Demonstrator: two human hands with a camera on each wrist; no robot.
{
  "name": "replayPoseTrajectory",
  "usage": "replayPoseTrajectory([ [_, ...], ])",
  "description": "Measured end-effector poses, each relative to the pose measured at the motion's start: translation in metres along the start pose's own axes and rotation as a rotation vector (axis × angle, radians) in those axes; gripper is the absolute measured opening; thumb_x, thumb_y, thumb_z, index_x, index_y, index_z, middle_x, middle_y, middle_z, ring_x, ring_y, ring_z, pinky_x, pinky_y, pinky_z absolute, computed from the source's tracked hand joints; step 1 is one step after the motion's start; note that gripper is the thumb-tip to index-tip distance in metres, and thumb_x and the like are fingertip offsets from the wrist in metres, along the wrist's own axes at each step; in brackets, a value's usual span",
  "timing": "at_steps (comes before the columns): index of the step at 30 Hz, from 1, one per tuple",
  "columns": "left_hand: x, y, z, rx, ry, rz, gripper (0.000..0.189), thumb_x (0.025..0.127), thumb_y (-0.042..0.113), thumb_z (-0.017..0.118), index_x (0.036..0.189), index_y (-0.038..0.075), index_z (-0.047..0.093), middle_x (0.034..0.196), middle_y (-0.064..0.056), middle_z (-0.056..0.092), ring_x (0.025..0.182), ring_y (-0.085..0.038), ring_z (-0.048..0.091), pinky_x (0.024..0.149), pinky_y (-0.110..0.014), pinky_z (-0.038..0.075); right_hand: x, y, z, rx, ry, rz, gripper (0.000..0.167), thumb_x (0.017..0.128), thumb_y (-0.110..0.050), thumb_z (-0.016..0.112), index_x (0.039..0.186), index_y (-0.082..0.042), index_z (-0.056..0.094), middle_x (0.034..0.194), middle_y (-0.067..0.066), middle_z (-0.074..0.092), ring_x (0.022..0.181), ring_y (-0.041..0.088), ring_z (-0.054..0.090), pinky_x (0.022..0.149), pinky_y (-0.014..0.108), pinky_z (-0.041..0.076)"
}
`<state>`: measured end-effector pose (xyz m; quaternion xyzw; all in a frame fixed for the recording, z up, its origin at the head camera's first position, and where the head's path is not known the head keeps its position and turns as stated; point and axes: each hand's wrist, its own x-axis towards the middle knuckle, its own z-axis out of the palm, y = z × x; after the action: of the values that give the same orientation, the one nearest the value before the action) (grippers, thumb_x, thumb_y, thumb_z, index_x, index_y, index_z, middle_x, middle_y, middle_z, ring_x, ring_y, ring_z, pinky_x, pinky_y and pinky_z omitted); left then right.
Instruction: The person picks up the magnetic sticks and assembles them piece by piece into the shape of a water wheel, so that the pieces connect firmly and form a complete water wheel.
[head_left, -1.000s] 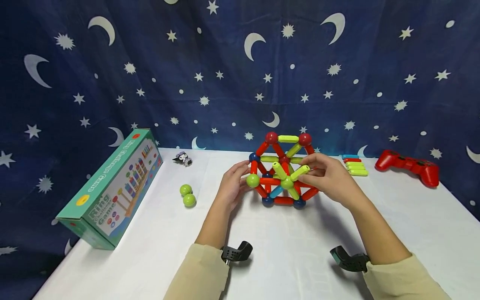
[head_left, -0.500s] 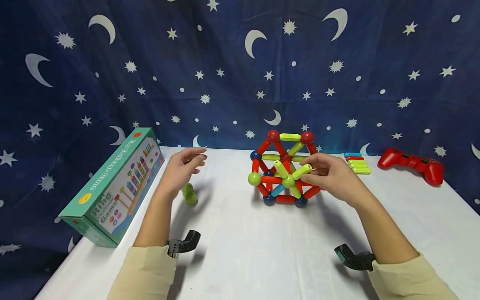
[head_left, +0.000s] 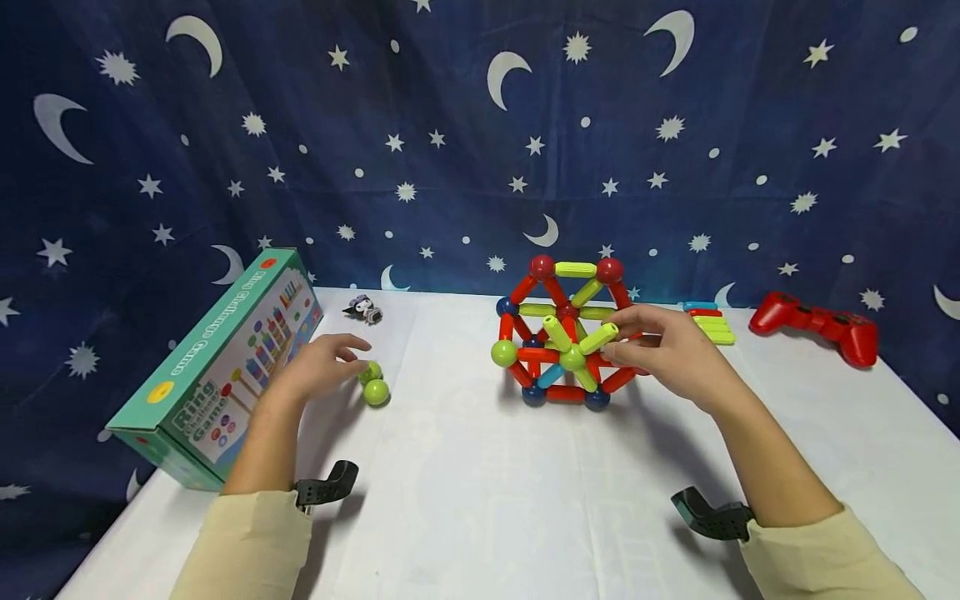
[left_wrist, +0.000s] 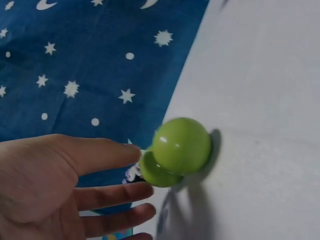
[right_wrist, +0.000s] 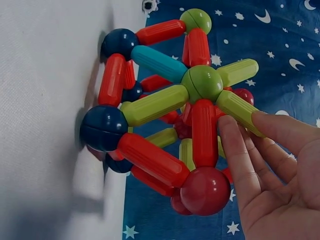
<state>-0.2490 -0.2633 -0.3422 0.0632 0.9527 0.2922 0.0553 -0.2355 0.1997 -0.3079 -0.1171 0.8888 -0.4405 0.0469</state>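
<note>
In the head view my left hand (head_left: pixel 318 368) is beside two green balls (head_left: pixel 377 392) at the left of the white table. Its thumb and fingers are extended in the left wrist view, close to the rear ball (left_wrist: pixel 156 174), with nothing held. My right hand (head_left: pixel 663 354) is at the right side of a magnetic ball-and-stick frame (head_left: pixel 536 355) of red, blue and green balls joined by coloured rods. In the right wrist view, thumb and forefinger pinch a yellow-green rod (right_wrist: pixel 236 107) that sticks out from a green ball (right_wrist: pixel 202 84).
A green game box (head_left: pixel 225 358) stands at the left, behind the left forearm. A small figurine (head_left: pixel 363 309) lies near the back edge. Loose rods (head_left: pixel 711 325) and a red game controller (head_left: pixel 813 327) are at the back right. A starry curtain (head_left: pixel 450 150) hangs behind.
My left hand has left the frame, swung left and come down to the green balls. The right hand stays at the rod, and the frame has hardly moved.
</note>
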Motion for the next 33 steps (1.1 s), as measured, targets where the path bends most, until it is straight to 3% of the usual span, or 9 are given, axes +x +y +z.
replayPoseTrajectory([
  [7,0.004,-0.008,0.007,-0.01,-0.03,0.014,0.036,0.096,0.019,0.066,0.126,-0.001,0.069,0.111,-0.023,0.073,0.097,-0.031,0.068,0.081,-0.038,0.053,-0.001,0.0,0.001,0.037,-0.011,0.014,0.049,0.097,-0.028,0.074,0.14,-0.008,0.06,0.124,0.015,0.068,0.11,0.028,0.072,0.086,0.035,0.062],
  [12,0.006,-0.007,0.008,-0.07,0.064,0.063,0.034,0.096,0.017,0.067,0.125,-0.001,0.069,0.114,-0.025,0.072,0.105,-0.037,0.068,0.084,-0.04,0.053,-0.001,0.001,0.004,0.067,0.002,0.02,0.046,0.098,-0.024,0.073,0.138,-0.006,0.061,0.121,0.017,0.068,0.104,0.025,0.074,0.084,0.03,0.062],
  [15,0.007,0.002,0.007,-0.143,0.116,0.083,0.036,0.099,0.02,0.067,0.129,0.001,0.067,0.122,-0.024,0.07,0.11,-0.04,0.068,0.086,-0.042,0.055,-0.001,0.001,0.006,0.089,0.012,0.031,0.044,0.098,-0.022,0.072,0.137,-0.005,0.061,0.12,0.018,0.068,0.098,0.021,0.076,0.083,0.026,0.061],
  [19,0.007,0.028,0.009,-0.268,0.143,0.12,0.037,0.101,0.025,0.067,0.134,0.007,0.066,0.125,-0.019,0.07,0.109,-0.036,0.07,0.088,-0.04,0.055,0.0,0.001,0.009,0.147,0.021,0.049,0.044,0.099,-0.021,0.071,0.137,-0.001,0.061,0.122,0.02,0.068,0.094,0.017,0.076,0.082,0.024,0.061],
  [25,0.009,0.083,0.017,-0.452,0.156,0.206,0.036,0.1,0.027,0.069,0.133,0.016,0.068,0.124,-0.011,0.071,0.102,-0.026,0.07,0.088,-0.04,0.053,0.001,0.0,0.013,0.226,0.031,0.107,0.045,0.099,-0.02,0.071,0.137,0.002,0.061,0.126,0.022,0.066,0.094,0.016,0.076,0.083,0.023,0.06],
  [33,0.011,0.163,0.04,-0.496,0.141,0.41,0.033,0.098,0.021,0.071,0.13,0.017,0.07,0.122,-0.006,0.072,0.105,-0.023,0.071,0.094,-0.04,0.059,-0.001,-0.002,0.016,0.24,0.057,0.131,0.045,0.098,-0.022,0.072,0.136,0.001,0.062,0.123,0.02,0.07,0.095,0.022,0.077,0.083,0.024,0.061],
])
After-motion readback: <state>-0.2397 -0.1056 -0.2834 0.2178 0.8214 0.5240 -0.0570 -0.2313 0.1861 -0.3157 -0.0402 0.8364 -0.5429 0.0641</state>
